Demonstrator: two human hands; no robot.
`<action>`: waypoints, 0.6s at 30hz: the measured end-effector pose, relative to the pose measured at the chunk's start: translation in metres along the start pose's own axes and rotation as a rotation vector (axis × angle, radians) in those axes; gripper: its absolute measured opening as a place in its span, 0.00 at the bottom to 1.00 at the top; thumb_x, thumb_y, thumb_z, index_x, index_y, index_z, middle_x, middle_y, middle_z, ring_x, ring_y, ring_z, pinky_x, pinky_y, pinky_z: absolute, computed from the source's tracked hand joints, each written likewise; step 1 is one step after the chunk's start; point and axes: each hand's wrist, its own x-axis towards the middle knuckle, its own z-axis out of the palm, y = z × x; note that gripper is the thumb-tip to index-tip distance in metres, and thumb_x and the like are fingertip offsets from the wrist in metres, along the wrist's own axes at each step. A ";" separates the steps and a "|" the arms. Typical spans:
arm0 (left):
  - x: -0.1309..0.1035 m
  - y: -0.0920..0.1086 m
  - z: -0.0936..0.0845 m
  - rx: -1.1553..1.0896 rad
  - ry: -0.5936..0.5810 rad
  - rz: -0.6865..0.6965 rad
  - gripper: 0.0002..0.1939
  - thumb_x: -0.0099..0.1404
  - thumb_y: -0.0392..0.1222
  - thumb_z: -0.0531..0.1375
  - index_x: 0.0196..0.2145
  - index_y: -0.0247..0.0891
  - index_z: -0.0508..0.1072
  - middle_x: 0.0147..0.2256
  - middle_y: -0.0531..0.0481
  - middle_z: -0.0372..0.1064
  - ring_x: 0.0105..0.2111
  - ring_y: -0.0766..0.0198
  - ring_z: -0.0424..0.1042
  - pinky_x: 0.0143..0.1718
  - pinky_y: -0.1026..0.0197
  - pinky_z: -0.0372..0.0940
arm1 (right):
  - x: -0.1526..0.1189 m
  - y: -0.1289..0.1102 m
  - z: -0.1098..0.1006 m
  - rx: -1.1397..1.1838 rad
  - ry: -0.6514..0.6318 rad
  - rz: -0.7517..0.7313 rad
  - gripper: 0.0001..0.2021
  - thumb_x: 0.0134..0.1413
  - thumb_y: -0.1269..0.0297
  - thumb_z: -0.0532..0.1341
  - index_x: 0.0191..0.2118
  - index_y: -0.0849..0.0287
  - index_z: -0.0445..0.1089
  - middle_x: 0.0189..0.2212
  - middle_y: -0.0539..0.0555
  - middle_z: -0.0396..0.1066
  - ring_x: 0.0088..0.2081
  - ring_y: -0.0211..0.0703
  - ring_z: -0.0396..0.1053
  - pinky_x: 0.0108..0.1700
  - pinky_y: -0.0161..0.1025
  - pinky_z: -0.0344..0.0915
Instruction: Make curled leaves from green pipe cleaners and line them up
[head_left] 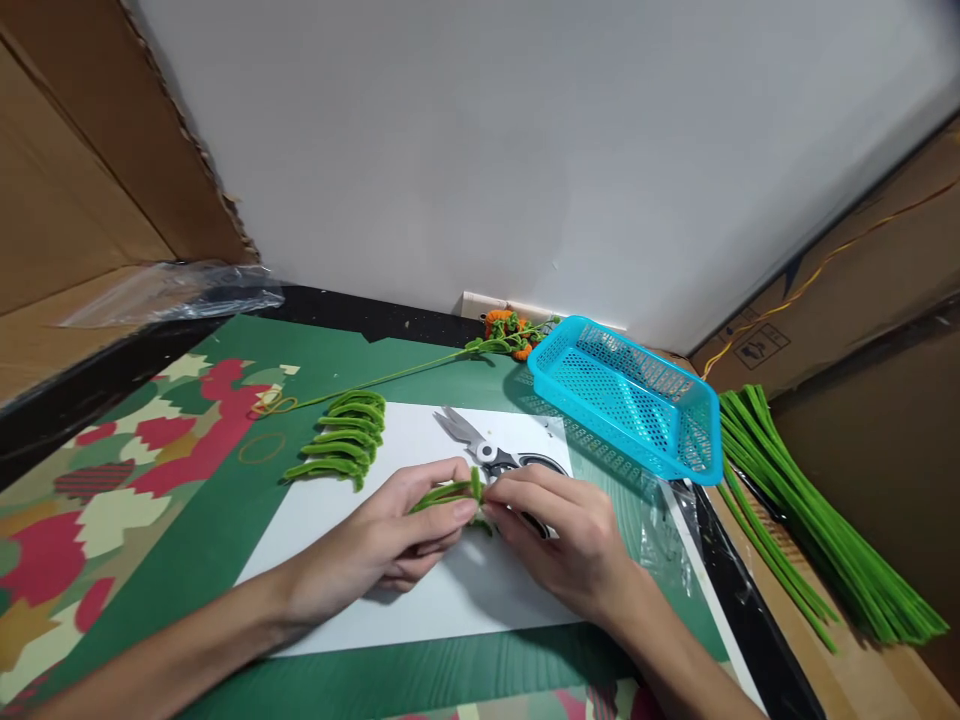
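Note:
Over the white sheet [322, 590], my left hand [416, 520] is closed on a bent green pipe cleaner [446, 492], pinched between thumb and fingers. My right hand [559, 520] pinches the same piece at its right end, fingertips close to the left thumb. Behind my right hand lie scissors [487, 452] with dark handles, their blades pointing up and left; the hand covers part of the handles. To the left, several curled green pipe cleaner pieces [345, 437] lie in a row on the sheet's edge.
A blue perforated basket [626, 395] stands at the back right. Beyond it lies a bundle of long green pipe cleaners [832, 530] on cardboard. An orange flower with a green stem [390, 372] stretches across the back. A loose rubber band [262, 448] lies at left.

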 end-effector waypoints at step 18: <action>0.000 0.001 -0.004 -0.033 -0.134 -0.050 0.16 0.73 0.56 0.63 0.43 0.42 0.65 0.23 0.64 0.45 0.18 0.74 0.39 0.18 0.70 0.37 | 0.000 -0.004 0.004 -0.045 -0.078 0.035 0.11 0.73 0.75 0.52 0.44 0.59 0.71 0.34 0.53 0.74 0.31 0.38 0.70 0.32 0.35 0.65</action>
